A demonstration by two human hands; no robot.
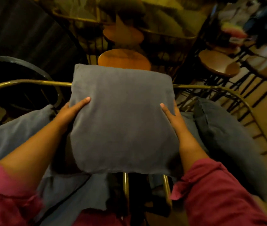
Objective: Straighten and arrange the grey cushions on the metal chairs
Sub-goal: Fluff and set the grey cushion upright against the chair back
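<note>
Right now both hands grip one square grey cushion (123, 118), which serves as the landmark for everything else. Its fabric looks soft and matte, slightly fuzzy, with rounded corners and a thin seam running along the edges; the near edge sags a little. It is held up roughly flat in front of the person, over the curved brass-coloured rail of a metal chair (211, 87), and covers the middle of that rail.

The left hand (71, 110) clasps the cushion's left edge, thumb lying on top, the other fingers tucked out of sight beneath. The right hand (170, 115) does the same on the right edge, one digit on top and the rest hidden behind the cloth. Pink sleeves (219, 190) are pushed up on both forearms.

To the left of the held cushion lies a second grey cushion (14, 132), partly covered by the left forearm. To the right, a darker grey cushion (227, 136) leans along the chair's side rail. Below the held cushion, more grey cloth and two brass bars show, though how they join is hard to make out.

Beyond the cushion's far edge stand round orange wooden stools (124, 58), the nearest partly hidden by it. Everything farther back is dim and blurred, and I cannot tell what it is.
</note>
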